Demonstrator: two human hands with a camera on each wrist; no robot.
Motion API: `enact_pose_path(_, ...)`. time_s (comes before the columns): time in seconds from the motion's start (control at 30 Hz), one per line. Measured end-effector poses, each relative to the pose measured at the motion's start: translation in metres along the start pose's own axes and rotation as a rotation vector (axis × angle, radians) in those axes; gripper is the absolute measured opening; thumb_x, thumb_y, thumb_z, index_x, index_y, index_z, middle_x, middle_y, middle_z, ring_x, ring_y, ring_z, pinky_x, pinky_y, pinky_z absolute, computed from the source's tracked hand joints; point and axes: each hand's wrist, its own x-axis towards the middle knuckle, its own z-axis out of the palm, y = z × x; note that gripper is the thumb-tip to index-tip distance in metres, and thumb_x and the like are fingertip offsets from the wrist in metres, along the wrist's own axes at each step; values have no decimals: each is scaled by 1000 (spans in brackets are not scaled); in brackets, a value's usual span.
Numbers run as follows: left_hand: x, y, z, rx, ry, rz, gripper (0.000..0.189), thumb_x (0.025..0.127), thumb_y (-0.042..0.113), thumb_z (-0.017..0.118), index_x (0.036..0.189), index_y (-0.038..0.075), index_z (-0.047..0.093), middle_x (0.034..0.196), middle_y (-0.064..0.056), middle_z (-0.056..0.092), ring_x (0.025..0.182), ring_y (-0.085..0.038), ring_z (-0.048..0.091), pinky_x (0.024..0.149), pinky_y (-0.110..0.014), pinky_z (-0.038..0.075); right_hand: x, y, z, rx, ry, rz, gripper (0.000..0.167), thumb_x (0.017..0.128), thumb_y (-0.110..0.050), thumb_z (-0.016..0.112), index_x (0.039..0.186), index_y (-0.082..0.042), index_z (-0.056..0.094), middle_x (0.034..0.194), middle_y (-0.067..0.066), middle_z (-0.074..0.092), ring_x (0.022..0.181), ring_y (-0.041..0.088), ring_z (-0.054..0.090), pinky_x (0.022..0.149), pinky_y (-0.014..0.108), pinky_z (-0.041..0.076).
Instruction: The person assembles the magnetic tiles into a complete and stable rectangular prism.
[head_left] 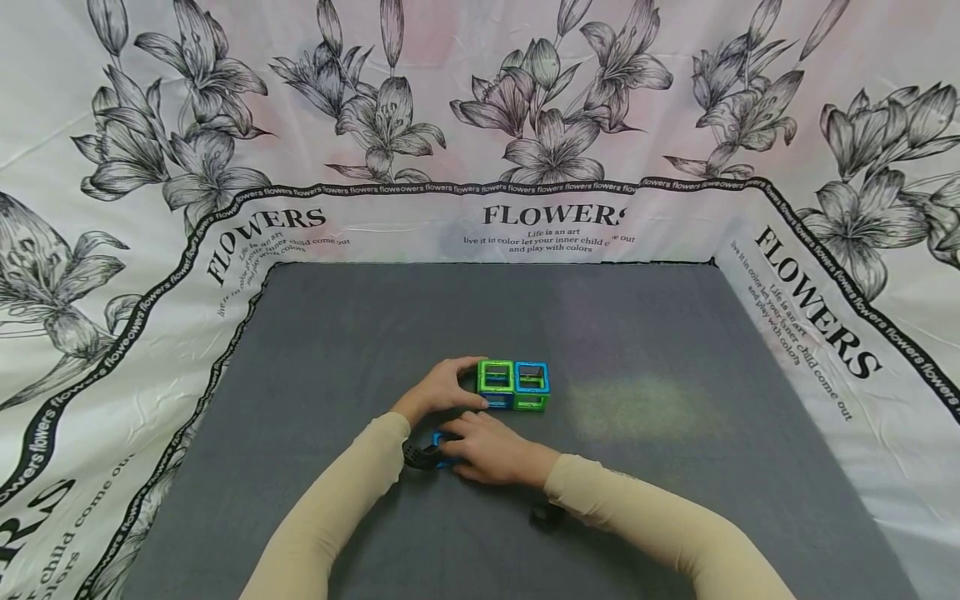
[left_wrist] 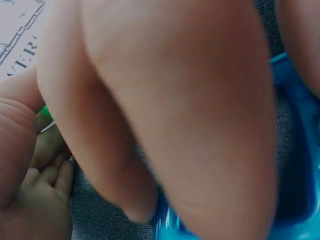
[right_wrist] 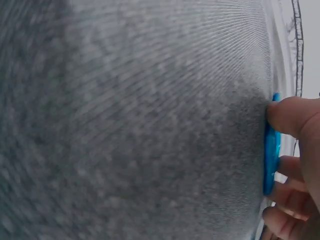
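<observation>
Two joined cubes of green and blue magnetic tiles (head_left: 513, 385) stand on the grey surface in the head view. My left hand (head_left: 442, 386) holds their left side, thumb at the near lower edge and fingers at the top. Closer to me, my right hand (head_left: 491, 448) pinches a blue square magnetic tile (head_left: 439, 450) between thumb and fingers. In the right wrist view this blue tile (right_wrist: 271, 145) appears edge-on in the right hand (right_wrist: 297, 165). Large blurred fingers (left_wrist: 175, 110) cover much of the left wrist view, in front of the blue tile (left_wrist: 300, 227).
A dark grey cloth surface (head_left: 637, 333) lies under everything. White flower-printed fabric walls (head_left: 555, 225) rise at its back and sides. A black wrist device (head_left: 422, 456) sits beside the left wrist, and another dark one (head_left: 546, 515) is below the right forearm.
</observation>
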Motion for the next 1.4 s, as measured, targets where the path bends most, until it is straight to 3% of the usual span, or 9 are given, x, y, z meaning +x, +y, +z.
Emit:
enact_pose_path(0.37,0,-1,1,-5,6,17,82,84,26,82,155,11,44,152,-15,52,140,-34,50,114,-53,42,-12,-6,-17,33,-125,108,44,93,-34,73,136,-28,67,128,4,66,101,20,59,87,33,53)
enact_pose_path(0.67,-1,-3,3,8,23,25,80,85,28,81,155,10,45,154,-16,51,140,-34,50,114,-51,43,-23,-9,-21,-9,-157,101,40,92,-32,70,133,-31,69,118,5,63,88,17,54,76,31,51)
enact_pose_path(0.93,0,-1,3,1,27,7,80,84,27,82,154,10,46,154,-15,51,141,-33,49,115,-53,41,-31,-6,-22,94,-104,138,38,79,-27,78,116,-25,74,111,4,60,87,16,50,76,32,48)
enact_pose_path(1.17,0,-1,4,-10,37,-1,81,84,28,83,154,11,46,154,-14,51,142,-33,49,116,-53,40,-38,-3,-26,192,-114,209,37,79,-24,77,115,-22,71,113,4,58,91,17,51,84,34,50)
enact_pose_path(1.4,0,-1,4,-13,41,9,80,83,27,83,153,10,47,153,-14,53,140,-32,50,117,-53,40,-47,3,-33,282,-42,264,36,80,-18,74,114,-15,67,119,7,60,98,17,57,86,34,53)
